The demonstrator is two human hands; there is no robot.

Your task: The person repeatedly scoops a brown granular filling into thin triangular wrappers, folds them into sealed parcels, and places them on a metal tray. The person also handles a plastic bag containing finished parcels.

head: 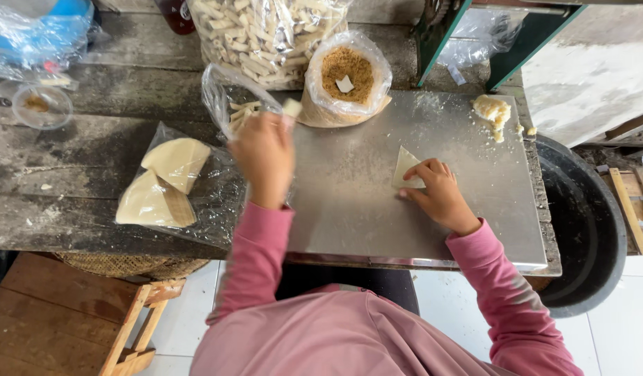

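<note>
Right hand [436,191] presses a triangular wrapper [405,167] flat on the metal sheet [349,202]; blurred left hand [264,157] seemingly pinches a pale piece [292,107].

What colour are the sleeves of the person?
Pink sleeves, shown best in the head view.

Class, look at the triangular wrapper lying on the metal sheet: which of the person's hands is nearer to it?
Right. The right hand rests its fingertips on the triangular wrapper; the left hand is well off to its left, by the small clear bag.
</note>
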